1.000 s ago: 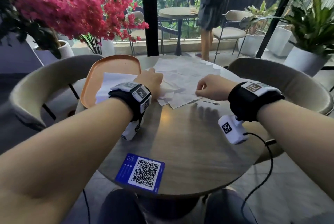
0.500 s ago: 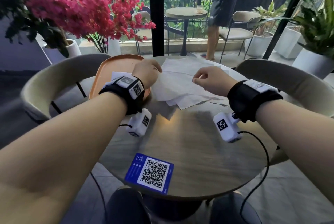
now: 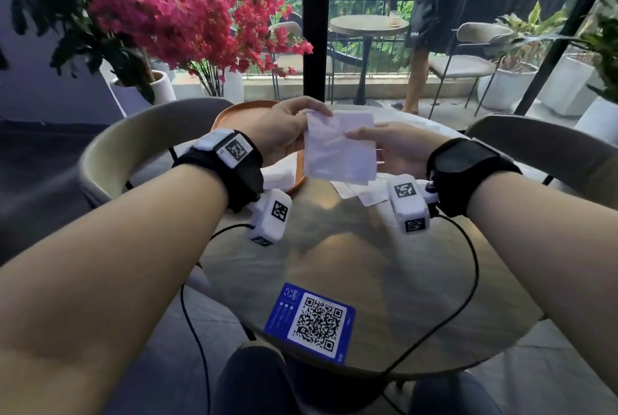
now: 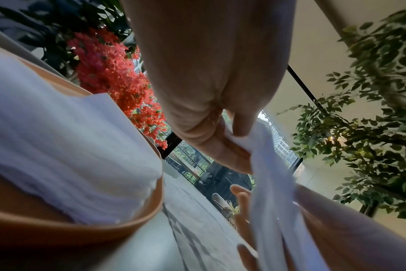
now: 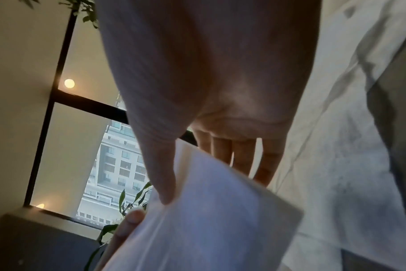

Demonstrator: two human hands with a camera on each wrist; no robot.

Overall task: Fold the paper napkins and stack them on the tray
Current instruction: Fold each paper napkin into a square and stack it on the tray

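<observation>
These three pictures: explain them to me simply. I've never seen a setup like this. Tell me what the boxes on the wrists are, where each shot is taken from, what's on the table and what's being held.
There is no machine here: a person works with bare hands. The white boxes strapped to the wrists are small cameras, and a third camera sits on the head. The wide picture is the head view, looking down at both arms. The other two look along each hand from its wrist.

On the round table lie an orange tray holding a stack of folded napkins, some loose unfolded napkins, and a blue QR-code card.

The left hand and right hand together hold one white napkin in the air above the table, each pinching a side.
</observation>
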